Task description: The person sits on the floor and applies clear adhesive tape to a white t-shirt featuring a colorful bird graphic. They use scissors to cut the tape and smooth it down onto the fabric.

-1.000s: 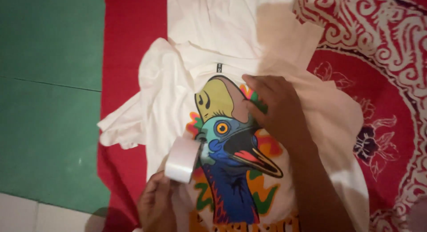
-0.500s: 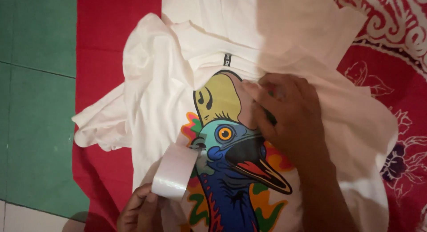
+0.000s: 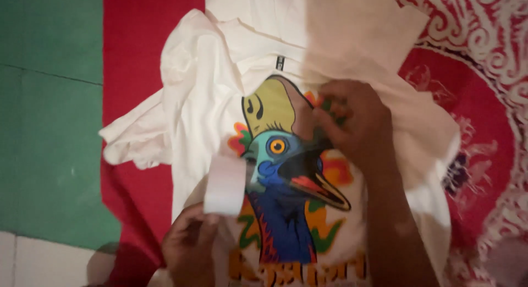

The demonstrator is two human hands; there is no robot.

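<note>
View: I look down from the head camera; motion blur softens the hands.

Shirt: a white T-shirt (image 3: 203,116) lies spread flat, collar far, hem near. Its long axis runs near to far. A large, bright bird print (image 3: 280,177) covers the chest.

Left hand: the left hand (image 3: 190,254) sits at the near edge, left of the print. Its fingers are curled closed around the lower end of a white strip (image 3: 224,185), which looks like tape or a backing sheet; I cannot tell which.

Strip: it stands up and away from the left hand, its far end just over the left margin of the print, beside the bird's blue neck.

Right hand: the right hand (image 3: 352,127) rests on the far right part of the print, fingers bent and pressing or pinching at the cloth. Whether it grips anything I cannot tell.

Key relation: the strip lies left of and nearer than the right hand, with the bird's head between them. The left hand is the nearer one to it.

Underlay: a red patterned cloth (image 3: 478,105) lies under the shirt; green floor (image 3: 49,127) shows at left.

Containers: none in view.
</note>
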